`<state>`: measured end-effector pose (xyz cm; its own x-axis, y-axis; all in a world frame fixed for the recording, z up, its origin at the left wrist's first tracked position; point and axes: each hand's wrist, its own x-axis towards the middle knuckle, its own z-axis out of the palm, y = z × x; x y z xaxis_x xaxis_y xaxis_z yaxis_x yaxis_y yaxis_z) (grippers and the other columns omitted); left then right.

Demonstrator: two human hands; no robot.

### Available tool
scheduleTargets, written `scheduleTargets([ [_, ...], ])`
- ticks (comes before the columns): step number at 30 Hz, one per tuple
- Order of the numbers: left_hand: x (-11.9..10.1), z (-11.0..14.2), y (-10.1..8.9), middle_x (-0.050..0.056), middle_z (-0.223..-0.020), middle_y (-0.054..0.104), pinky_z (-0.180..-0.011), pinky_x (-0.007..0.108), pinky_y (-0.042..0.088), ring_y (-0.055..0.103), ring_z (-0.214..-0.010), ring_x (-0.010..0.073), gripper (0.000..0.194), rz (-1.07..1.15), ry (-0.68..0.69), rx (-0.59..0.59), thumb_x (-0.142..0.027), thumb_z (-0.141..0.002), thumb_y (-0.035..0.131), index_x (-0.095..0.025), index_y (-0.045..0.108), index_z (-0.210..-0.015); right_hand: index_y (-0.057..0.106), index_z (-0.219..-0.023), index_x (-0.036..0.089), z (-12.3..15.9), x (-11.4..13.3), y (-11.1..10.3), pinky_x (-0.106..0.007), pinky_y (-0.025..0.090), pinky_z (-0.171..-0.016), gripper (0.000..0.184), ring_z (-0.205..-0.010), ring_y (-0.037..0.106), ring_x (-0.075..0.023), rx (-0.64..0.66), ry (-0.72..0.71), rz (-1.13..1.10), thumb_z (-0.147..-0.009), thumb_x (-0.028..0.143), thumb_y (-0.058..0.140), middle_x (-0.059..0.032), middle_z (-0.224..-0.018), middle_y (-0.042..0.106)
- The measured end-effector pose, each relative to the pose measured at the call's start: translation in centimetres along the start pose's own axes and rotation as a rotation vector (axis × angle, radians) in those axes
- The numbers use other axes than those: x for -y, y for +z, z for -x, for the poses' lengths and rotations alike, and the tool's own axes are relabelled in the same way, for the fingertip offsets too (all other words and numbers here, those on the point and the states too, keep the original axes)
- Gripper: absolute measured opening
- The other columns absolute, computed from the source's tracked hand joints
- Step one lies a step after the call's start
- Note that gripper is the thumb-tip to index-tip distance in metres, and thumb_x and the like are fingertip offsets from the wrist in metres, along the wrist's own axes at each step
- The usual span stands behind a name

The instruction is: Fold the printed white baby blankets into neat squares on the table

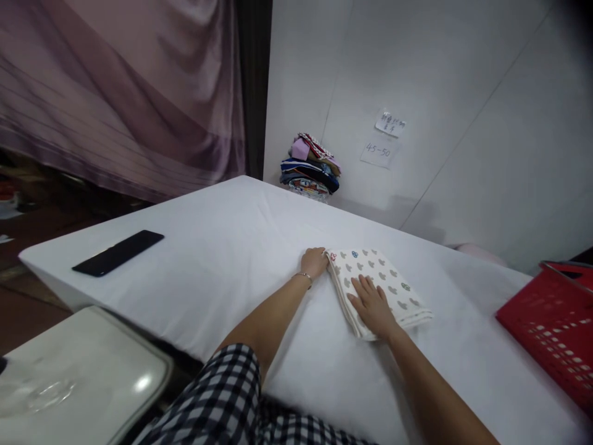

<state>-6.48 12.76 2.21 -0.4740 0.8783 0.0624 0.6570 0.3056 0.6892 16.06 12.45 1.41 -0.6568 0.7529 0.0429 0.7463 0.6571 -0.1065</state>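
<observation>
A folded white cloth (pixel 386 272) lies on the white-covered table (pixel 208 259) in front of me. Grey shapes and a few coloured ones are printed on it, and its layers show along the left edge. My left hand (pixel 315 262) is at the cloth's far left corner, its fingers closed on the edge; the fingertips are partly hidden. Across the near part of the cloth, my right hand (pixel 372 307) lies flat with the fingers stretched out.
A black flat object (pixel 119 252) lies at the table's left. To the right stands a red basket (pixel 551 321). Folded fabrics (pixel 310 165) are stacked beyond the far edge, against the wall. A pale glossy surface (pixel 92 364) is at lower left.
</observation>
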Motion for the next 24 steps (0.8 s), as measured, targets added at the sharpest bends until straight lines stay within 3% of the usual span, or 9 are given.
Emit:
scheduleTargets([
  [6, 0.2, -0.9, 1.0, -0.002, -0.101, 0.069, -0.087, 0.029, 0.036, 0.057, -0.101, 0.0182, 0.029, -0.026, 0.023, -0.004, -0.029, -0.082, 0.046, -0.033, 0.066, -0.103, 0.03, -0.142, 0.026, 0.1, -0.3, 0.0, -0.048, 0.018, -0.11, 0.056, -0.139, 0.014, -0.0221, -0.009, -0.007, 0.046, -0.093, 0.052, 0.021, -0.0055, -0.151, 0.022],
  [15, 1.1, -2.2, 1.6, 0.001, -0.099, 0.07, -0.089, 0.028, 0.035, 0.057, -0.102, 0.0171, 0.031, -0.01, 0.015, -0.037, -0.025, -0.081, 0.046, -0.03, 0.069, -0.1, 0.032, -0.142, 0.027, 0.3, -0.6, 0.7, -0.048, 0.021, -0.108, 0.052, -0.139, 0.018, -0.0216, -0.082, -0.035, 0.052, -0.095, 0.047, 0.022, -0.0053, -0.15, 0.027],
  [24, 1.2, -1.5, 0.1, -0.001, -0.104, 0.069, -0.081, 0.021, 0.041, 0.06, -0.096, 0.013, 0.033, 0.076, -0.015, 0.028, -0.03, -0.078, 0.056, -0.025, 0.064, -0.11, 0.033, -0.141, 0.024, 0.3, -0.2, 0.0, -0.047, 0.02, -0.109, 0.054, -0.139, 0.017, -0.0228, -0.038, -0.012, 0.02, -0.094, 0.048, 0.023, -0.0064, -0.15, 0.025],
])
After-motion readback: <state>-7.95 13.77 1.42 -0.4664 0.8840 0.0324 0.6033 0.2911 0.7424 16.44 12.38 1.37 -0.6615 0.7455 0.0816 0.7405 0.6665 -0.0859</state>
